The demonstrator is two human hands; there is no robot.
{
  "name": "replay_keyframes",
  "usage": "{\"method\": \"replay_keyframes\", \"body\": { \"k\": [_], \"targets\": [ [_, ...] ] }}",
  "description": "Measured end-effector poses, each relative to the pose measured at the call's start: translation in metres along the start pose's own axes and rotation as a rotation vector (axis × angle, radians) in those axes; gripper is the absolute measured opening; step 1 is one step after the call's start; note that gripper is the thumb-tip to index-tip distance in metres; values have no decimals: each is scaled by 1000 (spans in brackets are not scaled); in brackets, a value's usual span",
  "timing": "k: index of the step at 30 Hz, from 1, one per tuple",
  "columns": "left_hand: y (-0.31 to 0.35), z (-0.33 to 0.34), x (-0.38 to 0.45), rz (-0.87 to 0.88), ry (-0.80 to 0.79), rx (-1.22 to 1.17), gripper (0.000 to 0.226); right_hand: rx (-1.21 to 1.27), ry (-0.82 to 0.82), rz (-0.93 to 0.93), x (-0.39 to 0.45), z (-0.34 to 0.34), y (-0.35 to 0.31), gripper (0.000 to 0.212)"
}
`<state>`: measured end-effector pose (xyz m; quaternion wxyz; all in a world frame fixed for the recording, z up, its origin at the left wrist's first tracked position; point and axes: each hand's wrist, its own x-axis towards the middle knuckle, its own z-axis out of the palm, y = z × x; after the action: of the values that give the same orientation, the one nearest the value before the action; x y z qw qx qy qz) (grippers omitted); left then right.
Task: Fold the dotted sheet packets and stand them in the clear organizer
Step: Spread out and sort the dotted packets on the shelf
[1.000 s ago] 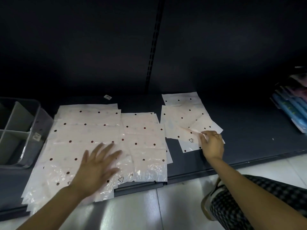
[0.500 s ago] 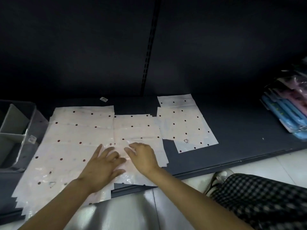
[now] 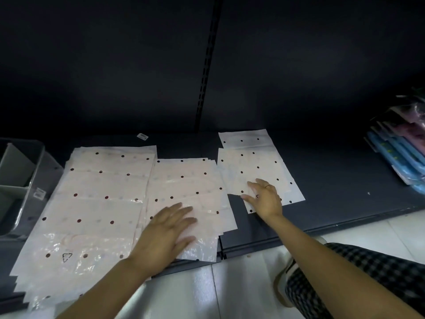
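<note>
Left hand (image 3: 165, 233), fingers spread flat, presses the middle stack of dotted packets (image 3: 186, 194) on the dark shelf (image 3: 345, 192). Right hand (image 3: 264, 199), fingers relaxed, rests on the small right-hand stack (image 3: 255, 166). The clear organizer (image 3: 25, 180) stands at far left beside the large stack (image 3: 92, 203).

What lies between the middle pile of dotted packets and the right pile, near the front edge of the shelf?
In the head view, only a bare strip of dark shelf separates the middle pile from the right pile; farther back their edges nearly meet.
</note>
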<state>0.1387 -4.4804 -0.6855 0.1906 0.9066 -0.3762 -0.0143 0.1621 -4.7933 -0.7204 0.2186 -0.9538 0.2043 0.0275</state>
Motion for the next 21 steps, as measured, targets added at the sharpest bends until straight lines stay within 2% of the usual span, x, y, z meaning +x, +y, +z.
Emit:
{"method": "replay_keyframes", "body": {
  "k": [2, 4, 7, 10, 13, 15, 18, 19, 21],
  "targets": [
    [7, 12, 6, -12, -221, 62, 58, 89, 107, -2, -1, 5, 0, 30],
    [2, 21, 6, -82, -353, 82, 67, 187, 183, 37, 0, 5, -4, 19],
    [-21, 19, -2, -104, -381, 177, 84, 387, 201, 129, 8, -8, -7, 19],
    [-37, 7, -7, -123, -356, 175, 108, 613, 210, 225, 14, -27, -7, 19],
    [-39, -1, -7, -200, -293, 88, 113, 734, 156, 148, 9, -42, -17, 18],
    [-35, -3, -7, -269, -193, -79, 98, 756, 84, 24, -1, -47, -38, 17],
    [-24, -11, -3, -531, 29, -583, 53, 767, -123, -171, -23, -42, -76, 16],
    [-22, -13, 1, -623, 114, -801, 48, 750, -204, -222, -31, -39, -87, 17],
    [-21, -21, 7, -750, 242, -1190, 65, 674, -359, -346, -46, -36, -106, 19]
  ]
}}
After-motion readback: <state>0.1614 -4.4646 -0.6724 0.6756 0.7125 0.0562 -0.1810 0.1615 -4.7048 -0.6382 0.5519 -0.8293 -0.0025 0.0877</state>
